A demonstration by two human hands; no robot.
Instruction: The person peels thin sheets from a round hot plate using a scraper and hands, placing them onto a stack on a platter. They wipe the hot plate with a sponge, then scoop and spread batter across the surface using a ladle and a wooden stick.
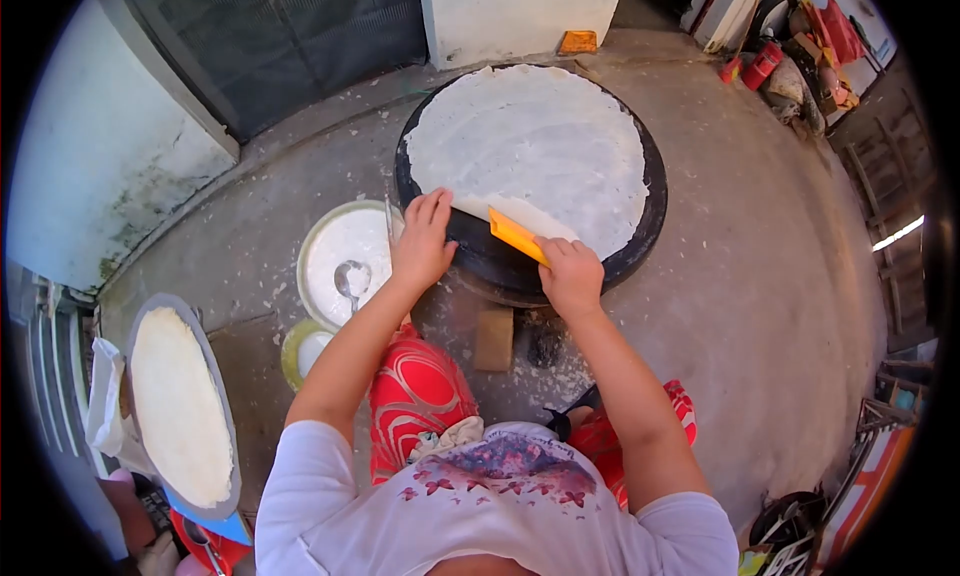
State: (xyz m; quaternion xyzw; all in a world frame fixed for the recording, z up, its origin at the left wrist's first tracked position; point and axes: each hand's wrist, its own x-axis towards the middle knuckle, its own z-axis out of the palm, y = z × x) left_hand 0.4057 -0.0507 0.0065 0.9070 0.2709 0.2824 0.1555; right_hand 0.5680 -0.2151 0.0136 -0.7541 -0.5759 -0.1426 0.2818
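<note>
Right hand (574,279): fingers closed around scraper (516,238). Left hand (424,244): fingers extended, thumb apart, at griddle's (655,196) lower left. Sheet (525,141), upper centre: keep scraper shallow along lower edge.

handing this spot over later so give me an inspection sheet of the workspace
Surface: concrete floor, white flecks around the black round griddle
Things in use: pale sheet on the griddle; orange scraper; basin with white contents and a ladle
Clutter: tan block by the griddle; mixed pile, picture's upper right
Left hand: at griddle's near edge, nothing clearly held
Right hand: grips the scraper
Cables: nothing seen
Surroundings: white wall; second pale sheet on a grey disc, picture's left
</note>
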